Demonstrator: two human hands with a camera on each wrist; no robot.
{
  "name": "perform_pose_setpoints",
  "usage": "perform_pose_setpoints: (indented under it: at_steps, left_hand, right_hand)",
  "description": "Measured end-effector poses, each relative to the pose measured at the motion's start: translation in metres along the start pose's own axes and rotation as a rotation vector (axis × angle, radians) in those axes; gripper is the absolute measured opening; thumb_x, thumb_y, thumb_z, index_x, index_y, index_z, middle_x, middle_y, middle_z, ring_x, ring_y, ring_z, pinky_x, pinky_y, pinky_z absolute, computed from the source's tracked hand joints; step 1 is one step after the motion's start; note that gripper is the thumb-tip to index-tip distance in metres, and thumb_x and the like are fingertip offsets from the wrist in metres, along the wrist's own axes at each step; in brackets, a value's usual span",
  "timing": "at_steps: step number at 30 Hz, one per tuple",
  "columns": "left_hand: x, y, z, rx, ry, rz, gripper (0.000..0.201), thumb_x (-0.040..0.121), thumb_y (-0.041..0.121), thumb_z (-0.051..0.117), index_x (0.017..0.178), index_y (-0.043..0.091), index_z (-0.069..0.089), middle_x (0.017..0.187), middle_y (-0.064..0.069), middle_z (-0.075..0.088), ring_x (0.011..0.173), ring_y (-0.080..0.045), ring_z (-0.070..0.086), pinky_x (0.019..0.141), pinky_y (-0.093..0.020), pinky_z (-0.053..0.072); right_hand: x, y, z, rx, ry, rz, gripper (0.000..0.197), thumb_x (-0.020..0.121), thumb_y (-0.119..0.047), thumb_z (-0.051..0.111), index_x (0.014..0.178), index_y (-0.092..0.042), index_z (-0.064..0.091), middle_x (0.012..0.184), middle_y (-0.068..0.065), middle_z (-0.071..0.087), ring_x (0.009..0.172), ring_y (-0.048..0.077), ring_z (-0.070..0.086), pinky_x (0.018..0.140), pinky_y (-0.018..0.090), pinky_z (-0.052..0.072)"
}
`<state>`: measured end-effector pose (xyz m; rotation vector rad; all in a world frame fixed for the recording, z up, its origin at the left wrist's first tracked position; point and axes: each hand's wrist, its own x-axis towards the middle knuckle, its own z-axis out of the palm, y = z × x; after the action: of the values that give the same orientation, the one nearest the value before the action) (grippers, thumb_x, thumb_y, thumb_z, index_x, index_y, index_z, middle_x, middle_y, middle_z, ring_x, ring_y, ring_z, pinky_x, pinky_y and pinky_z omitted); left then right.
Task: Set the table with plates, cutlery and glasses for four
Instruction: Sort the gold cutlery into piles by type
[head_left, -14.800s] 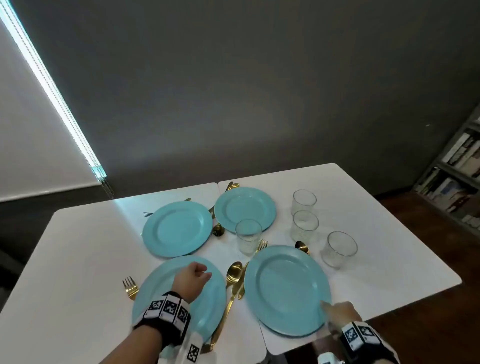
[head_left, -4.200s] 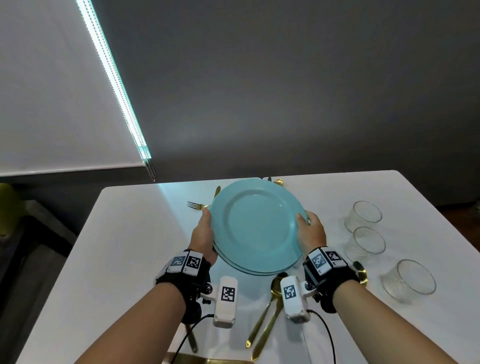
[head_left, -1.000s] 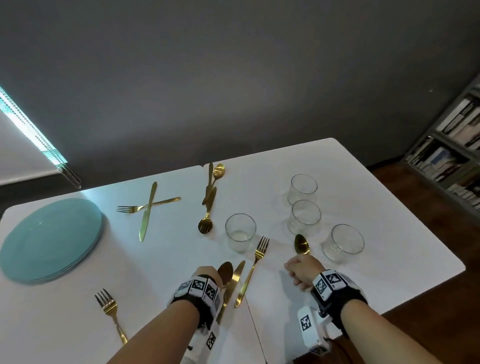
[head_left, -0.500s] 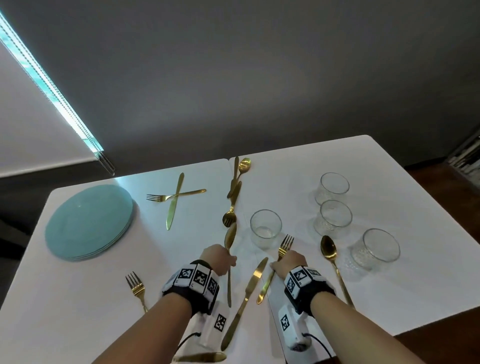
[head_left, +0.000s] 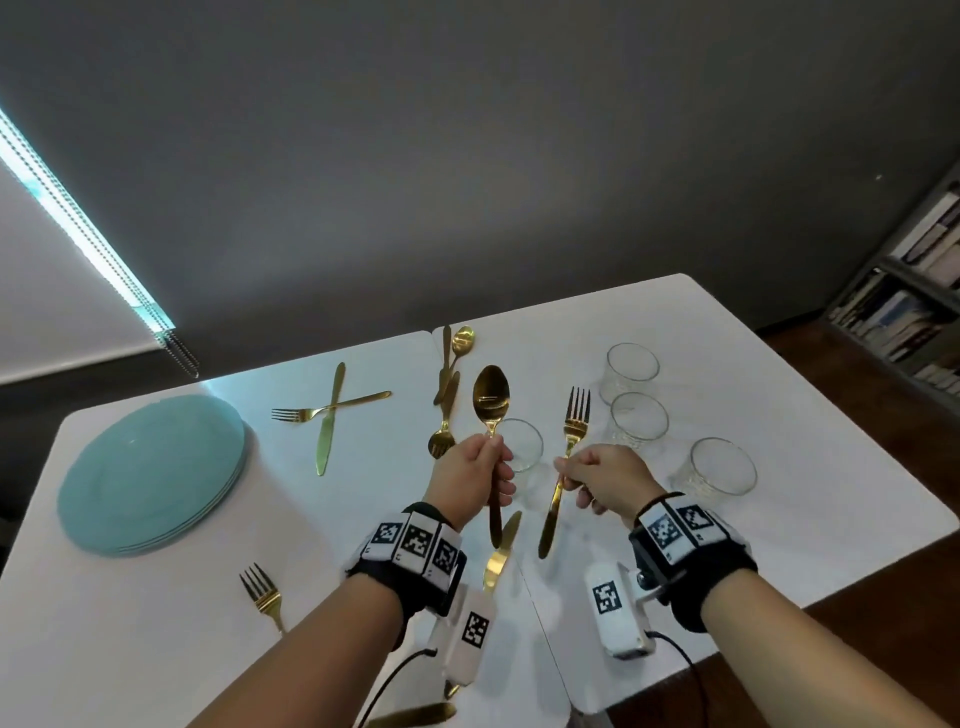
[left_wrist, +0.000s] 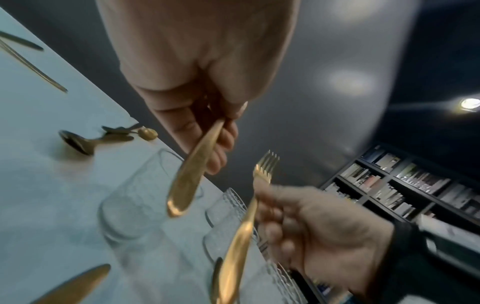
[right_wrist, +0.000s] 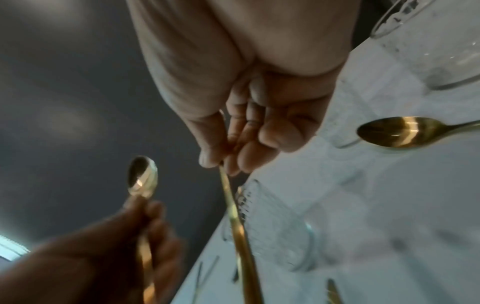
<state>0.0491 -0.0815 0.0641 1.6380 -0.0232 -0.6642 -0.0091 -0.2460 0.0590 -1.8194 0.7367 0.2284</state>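
My left hand (head_left: 491, 470) grips the handle of a gold spoon (head_left: 491, 400) and holds it upright above the table, bowl up. Beside it, my right hand (head_left: 569, 475) pinches a gold fork (head_left: 576, 421), tines up. The left wrist view shows the spoon handle (left_wrist: 187, 174) under my curled fingers and the fork (left_wrist: 265, 166) in the other hand. A stack of teal plates (head_left: 150, 470) lies at the table's left. Clear glasses (head_left: 639, 418) stand at the right, and one glass (head_left: 522, 441) sits just behind my hands.
Gold cutlery is scattered on the white table (head_left: 779, 415): a crossed fork and knife (head_left: 330, 410), a spoon and knife cluster (head_left: 449, 384), a knife (head_left: 501, 553) below my hands, a fork (head_left: 262, 597) near left, another spoon (right_wrist: 405, 131). A bookshelf (head_left: 909, 291) stands at the right.
Half a second ago both hands were down on the cutlery on the table; now the spoon and the fork are lifted and held upright. Before that, the plates were gathered into one stack at the left.
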Motion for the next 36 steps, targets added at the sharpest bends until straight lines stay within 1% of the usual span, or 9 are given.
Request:
perform_pose_setpoints:
  at_steps: [4,9,14,17,19,22,24,28,36]
  left_hand:
    - [-0.006,0.004,0.024,0.011,-0.130,-0.038,0.028,0.101,0.026,0.036,0.091,0.009,0.056,0.077,-0.009,0.064,0.066,-0.022,0.063,0.066,-0.035,0.056]
    - [-0.007,-0.001,0.035,-0.054,-0.221,-0.129,0.030,0.102,0.029,0.032,0.099,0.009,0.054,0.073,-0.011,0.064,0.059,-0.021,0.064,0.057,-0.028,0.055]
    - [-0.005,-0.009,0.047,0.004,-0.178,-0.129,0.028,0.101,0.027,0.030,0.087,0.019,0.053,0.063,-0.001,0.045,0.052,-0.011,0.040,0.052,-0.025,0.042]
    - [0.000,-0.010,0.055,0.048,-0.122,-0.121,0.031,0.101,0.030,0.028,0.086,0.019,0.053,0.064,0.001,0.038,0.052,-0.010,0.032,0.048,-0.022,0.033]
    - [0.004,-0.008,0.059,0.045,-0.090,-0.115,0.032,0.101,0.032,0.030,0.083,0.017,0.051,0.064,0.001,0.036,0.052,-0.010,0.030,0.047,-0.022,0.030]
    - [0.009,-0.006,0.064,0.017,-0.068,-0.099,0.032,0.101,0.029,0.031,0.079,0.015,0.048,0.064,0.000,0.036,0.051,-0.011,0.030,0.047,-0.022,0.029]
    - [0.012,-0.005,0.068,-0.009,-0.052,-0.096,0.030,0.102,0.025,0.031,0.079,0.014,0.048,0.063,0.000,0.037,0.051,-0.010,0.031,0.047,-0.022,0.031]
    - [0.016,-0.004,0.078,-0.093,-0.016,-0.120,0.026,0.100,0.015,0.031,0.079,0.013,0.047,0.062,-0.001,0.037,0.050,-0.010,0.030,0.047,-0.022,0.029]
    - [0.018,-0.001,0.093,-0.174,0.045,-0.159,0.020,0.093,0.010,0.033,0.077,0.013,0.046,0.059,0.000,0.035,0.048,-0.010,0.027,0.045,-0.021,0.024]
  right_hand:
    - [-0.007,-0.017,-0.001,0.065,-0.090,-0.081,0.018,0.085,-0.026,0.068,0.076,-0.012,0.062,0.066,0.001,0.062,0.050,0.011,0.050,0.043,0.019,0.036]
    - [-0.006,-0.008,0.001,0.092,-0.048,-0.113,0.017,0.080,-0.025,0.074,0.072,-0.015,0.063,0.065,-0.001,0.061,0.049,0.011,0.044,0.045,0.021,0.034]
    - [-0.002,0.006,-0.006,0.085,-0.041,-0.116,0.015,0.076,-0.024,0.077,0.071,-0.018,0.064,0.067,-0.002,0.061,0.050,0.011,0.043,0.046,0.021,0.034]
    - [0.002,0.017,-0.023,-0.075,0.012,-0.048,0.013,0.078,-0.027,0.074,0.078,-0.018,0.065,0.073,-0.005,0.064,0.054,0.011,0.049,0.048,0.020,0.037]
    - [0.007,0.030,-0.039,-0.302,0.072,0.052,0.013,0.082,-0.027,0.070,0.085,-0.015,0.064,0.085,0.000,0.066,0.064,0.015,0.058,0.054,0.021,0.045]
    - [0.012,0.057,-0.055,-0.734,0.093,0.192,0.032,0.087,-0.032,0.061,0.108,-0.008,0.065,0.103,0.006,0.068,0.097,0.022,0.064,0.074,0.022,0.046]
    - [0.013,0.075,-0.059,-0.764,0.099,0.246,0.033,0.090,-0.026,0.058,0.112,-0.004,0.062,0.091,0.006,0.065,0.098,0.022,0.063,0.069,0.022,0.043]
    - [0.019,0.097,-0.057,-0.754,0.102,0.272,0.033,0.094,-0.022,0.052,0.121,-0.002,0.056,0.120,0.012,0.063,0.112,0.024,0.060,0.085,0.023,0.046]
    - [0.027,0.099,-0.057,-0.826,0.029,0.195,0.030,0.097,-0.018,0.047,0.121,-0.002,0.056,0.127,0.010,0.059,0.118,0.022,0.057,0.093,0.022,0.043]
